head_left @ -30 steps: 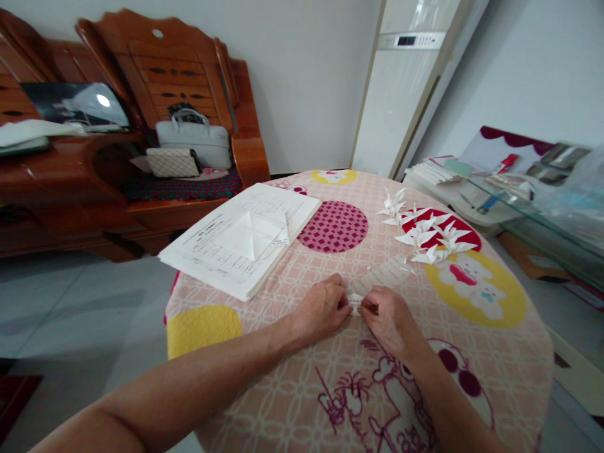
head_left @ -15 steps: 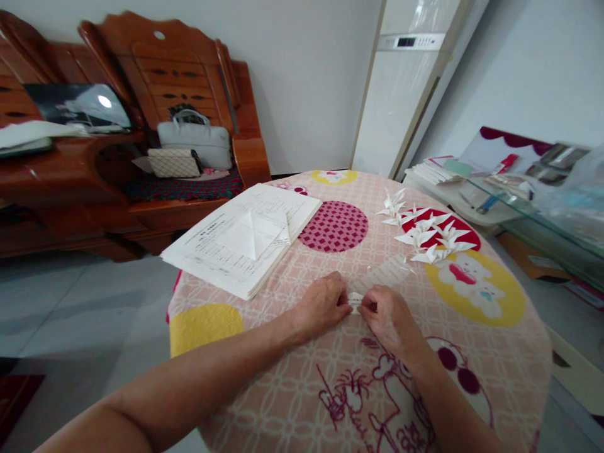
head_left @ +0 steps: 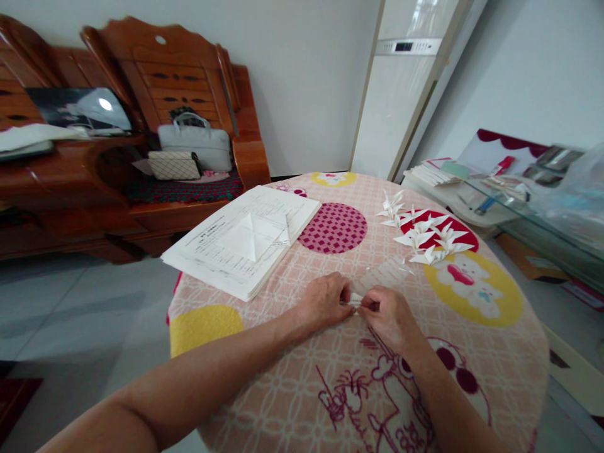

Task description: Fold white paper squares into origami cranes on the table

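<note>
Between my two hands, just above the patterned tablecloth (head_left: pixel 283 377), is a small folded piece of printed white paper (head_left: pixel 355 300). My left hand (head_left: pixel 326 298) pinches its left side, thumb and fingertips together. On the right side, my right hand (head_left: pixel 385 314) grips it the same way, fingers curled. Much of the paper is hidden behind my fingers. Beyond my hands, several white paper cranes (head_left: pixel 427 233) stand in a group at the right. A strip of printed paper (head_left: pixel 383 273) lies flat just past my right hand.
A thick stack of printed sheets (head_left: pixel 221 277) lies at the table's left, with a folded white paper square (head_left: pixel 255 236) on top. A side table with a glass edge (head_left: pixel 509 207) stands at the right. Behind are a wooden bench (head_left: pixel 170 69) and bags (head_left: pixel 198 141).
My left thumb and fingers have shifted slightly over the paper, and less of its face shows now. My right hand stays almost in place. The view has tilted very slightly.
</note>
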`<action>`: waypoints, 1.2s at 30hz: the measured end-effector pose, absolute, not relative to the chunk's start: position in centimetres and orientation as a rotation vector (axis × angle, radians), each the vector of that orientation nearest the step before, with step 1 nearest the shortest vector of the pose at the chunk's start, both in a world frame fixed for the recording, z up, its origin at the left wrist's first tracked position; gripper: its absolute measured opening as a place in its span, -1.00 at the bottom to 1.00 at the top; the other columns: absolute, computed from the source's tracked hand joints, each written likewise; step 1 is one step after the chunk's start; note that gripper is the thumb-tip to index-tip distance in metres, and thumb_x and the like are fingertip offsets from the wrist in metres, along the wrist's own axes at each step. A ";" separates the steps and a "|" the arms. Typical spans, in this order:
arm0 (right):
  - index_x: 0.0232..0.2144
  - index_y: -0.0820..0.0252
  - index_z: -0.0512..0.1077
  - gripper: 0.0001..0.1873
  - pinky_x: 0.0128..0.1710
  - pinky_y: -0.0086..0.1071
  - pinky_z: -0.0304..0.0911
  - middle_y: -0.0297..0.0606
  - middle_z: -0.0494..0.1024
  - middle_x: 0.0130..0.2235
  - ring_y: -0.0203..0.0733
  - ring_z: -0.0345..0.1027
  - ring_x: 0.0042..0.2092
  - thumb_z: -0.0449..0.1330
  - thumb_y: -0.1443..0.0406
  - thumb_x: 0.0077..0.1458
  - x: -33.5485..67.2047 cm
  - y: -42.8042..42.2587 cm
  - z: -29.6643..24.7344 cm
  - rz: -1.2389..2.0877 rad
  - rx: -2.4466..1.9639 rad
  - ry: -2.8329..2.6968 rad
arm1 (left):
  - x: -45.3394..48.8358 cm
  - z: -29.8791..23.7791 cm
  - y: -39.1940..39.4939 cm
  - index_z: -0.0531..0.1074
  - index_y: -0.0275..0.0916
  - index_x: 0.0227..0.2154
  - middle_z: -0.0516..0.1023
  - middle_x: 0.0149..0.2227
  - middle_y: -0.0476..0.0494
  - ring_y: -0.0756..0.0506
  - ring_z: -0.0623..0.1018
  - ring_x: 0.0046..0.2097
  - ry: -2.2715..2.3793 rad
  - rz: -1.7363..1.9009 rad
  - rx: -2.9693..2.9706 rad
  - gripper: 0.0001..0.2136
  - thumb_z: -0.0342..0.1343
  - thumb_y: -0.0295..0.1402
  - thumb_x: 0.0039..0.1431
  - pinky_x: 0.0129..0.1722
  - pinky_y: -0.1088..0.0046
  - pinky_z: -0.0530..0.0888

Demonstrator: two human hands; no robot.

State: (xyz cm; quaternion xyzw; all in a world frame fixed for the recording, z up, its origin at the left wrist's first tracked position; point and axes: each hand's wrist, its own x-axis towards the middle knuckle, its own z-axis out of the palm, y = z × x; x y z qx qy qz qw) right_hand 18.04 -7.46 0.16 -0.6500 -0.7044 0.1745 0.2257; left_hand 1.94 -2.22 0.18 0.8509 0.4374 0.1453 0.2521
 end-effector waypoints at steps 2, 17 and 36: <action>-0.62 0.24 0.45 -0.88 -0.44 -0.43 0.09 -0.28 0.45 -0.52 -0.25 0.29 -0.45 0.21 0.42 -0.10 17.9 -7.4 0.3 0.511 -1.809 -1.917 | 1.9 0.0 -2.2 0.37 -0.24 -0.50 0.43 -0.39 -0.03 -0.05 0.43 -0.31 1.180 0.403 2.323 -0.89 0.18 -0.35 -0.06 -0.34 0.47 0.29; -0.64 0.20 0.43 -0.89 -0.53 -0.44 0.05 -0.36 0.44 -0.63 -0.28 0.27 -0.54 0.20 0.32 -0.13 19.1 -7.8 0.8 0.714 -1.917 -1.705 | 1.8 -0.2 -2.2 0.37 -0.24 -0.49 0.42 -0.39 -0.04 -0.05 0.43 -0.32 1.167 0.410 2.352 -0.88 0.18 -0.34 -0.05 -0.35 0.47 0.30; -0.68 0.18 0.42 -0.83 -0.53 -0.43 0.00 -0.36 0.43 -0.65 -0.28 0.25 -0.56 0.27 0.28 -0.14 18.3 -7.7 0.6 0.525 -2.047 -1.750 | 0.1 0.0 -1.0 0.43 -0.28 -0.37 0.44 -0.36 -0.02 0.02 0.42 -0.39 0.889 0.379 2.241 -0.74 0.06 -0.57 -0.22 -0.41 0.55 0.31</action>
